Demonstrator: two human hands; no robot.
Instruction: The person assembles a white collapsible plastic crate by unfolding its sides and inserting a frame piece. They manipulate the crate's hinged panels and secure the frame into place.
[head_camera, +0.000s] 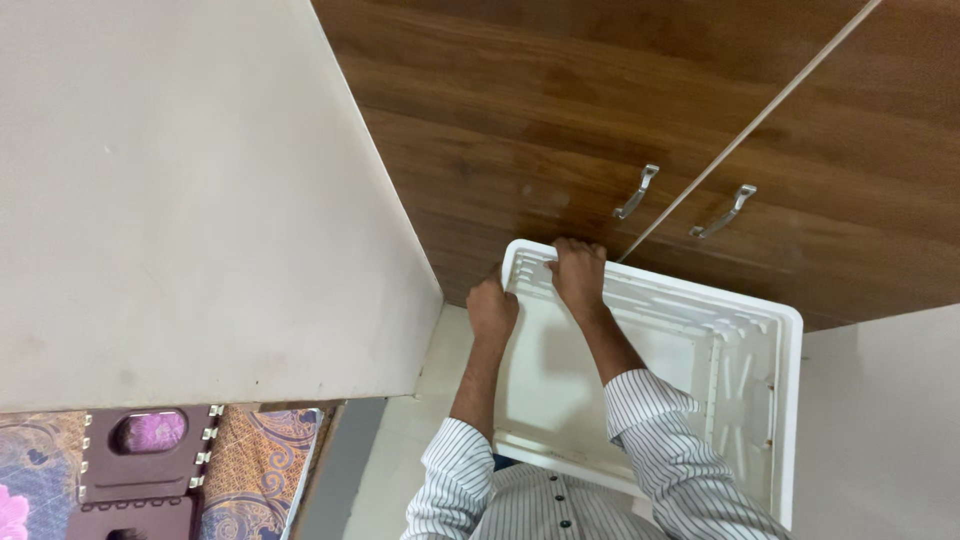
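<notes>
**Both hands on the white tray, held up against the cupboards**

Nearest you are your striped shirt sleeves (650, 440), both arms reaching forward and up. Between them sits the white plastic tray (640, 370), a shallow moulded panel with ribs and slots along its right side; its near edge is close to your chest and its far edge is just below the brown wooden cupboard doors (600, 110).

Your left hand (491, 308) is clenched around the tray's left rim, fingers hidden behind it. Your right hand (578, 272) curls over the far top edge near the corner, fingers hooked on the lip.

Both grips crowd the same far-left corner, so the wide right side hangs unsupported; in my judgement it could sag or twist out of your hold. The far edge is also near the two metal handles (690, 200), and a tilt could knock it against them. To your left, the pale wall (200, 200) leaves little room for swinging.
</notes>
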